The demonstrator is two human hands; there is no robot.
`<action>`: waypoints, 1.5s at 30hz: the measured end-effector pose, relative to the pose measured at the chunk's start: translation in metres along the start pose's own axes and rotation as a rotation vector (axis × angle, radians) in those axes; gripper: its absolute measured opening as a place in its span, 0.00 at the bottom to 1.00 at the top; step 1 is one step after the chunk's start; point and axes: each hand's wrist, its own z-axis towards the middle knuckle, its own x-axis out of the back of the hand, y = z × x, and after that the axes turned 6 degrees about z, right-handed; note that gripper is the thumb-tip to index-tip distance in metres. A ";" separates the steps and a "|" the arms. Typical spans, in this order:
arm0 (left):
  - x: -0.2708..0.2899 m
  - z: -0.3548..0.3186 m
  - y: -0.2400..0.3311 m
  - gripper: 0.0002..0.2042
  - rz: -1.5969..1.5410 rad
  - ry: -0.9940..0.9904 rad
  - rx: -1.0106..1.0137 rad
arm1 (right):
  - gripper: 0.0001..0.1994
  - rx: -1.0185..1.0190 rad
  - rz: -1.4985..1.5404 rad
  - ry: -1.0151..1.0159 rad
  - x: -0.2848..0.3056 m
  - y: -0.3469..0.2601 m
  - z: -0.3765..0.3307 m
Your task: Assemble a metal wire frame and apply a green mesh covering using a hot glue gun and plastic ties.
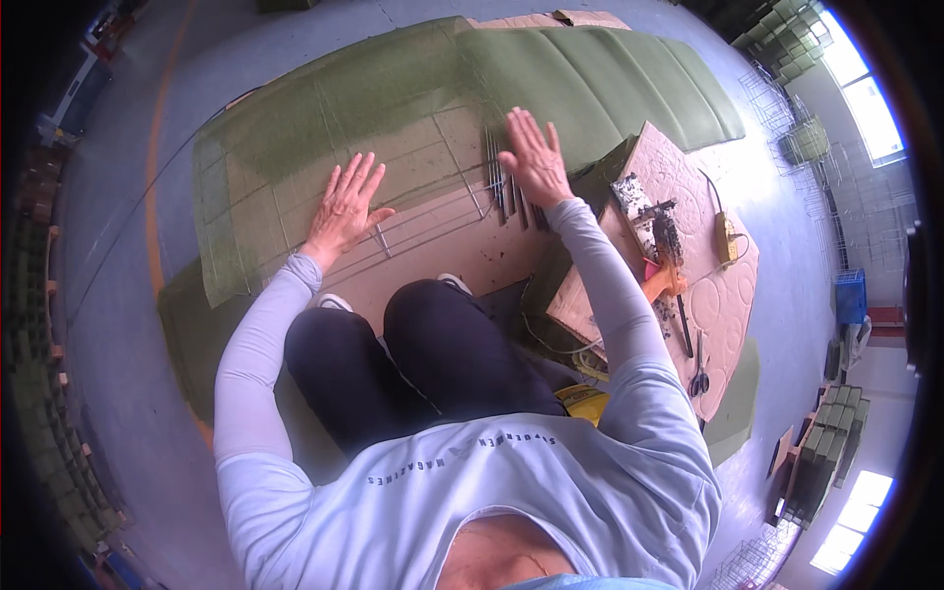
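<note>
My left hand point(344, 211) is open, palm down with fingers apart, over the near edge of a sheet of green mesh fabric point(280, 133). Thin metal wires forming a frame point(457, 162) show through the mesh and stick out beside this hand. Open as well, my right hand point(536, 162) lies flat with its thumb out, at the mesh's right part. Just left of and below it lies a bundle of thin dark rods point(503, 192). Neither hand holds anything. Whether the palms press on the mesh or hover slightly cannot be told.
Padded green panels point(610, 84) extend at the far right. A quilted pinkish board point(728, 305) at my right carries an orange-handled tool point(667, 282), scissors point(699, 381) and a yellow block with a cord point(726, 239). Stacked green pieces point(826, 442) stand farther right.
</note>
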 end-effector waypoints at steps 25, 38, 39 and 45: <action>0.006 0.001 -0.002 0.52 -0.017 -0.059 -0.045 | 0.46 0.072 0.122 -0.050 0.001 -0.011 -0.015; 0.009 0.000 -0.002 0.48 -0.079 0.014 -0.111 | 0.20 -1.269 0.395 0.628 0.091 0.032 -0.325; 0.008 -0.002 -0.003 0.47 -0.052 0.009 -0.113 | 0.23 -1.134 0.242 0.618 0.086 0.029 -0.324; 0.006 -0.007 -0.007 0.45 -0.036 -0.006 -0.115 | 0.39 -1.306 -0.026 0.218 0.092 0.040 -0.273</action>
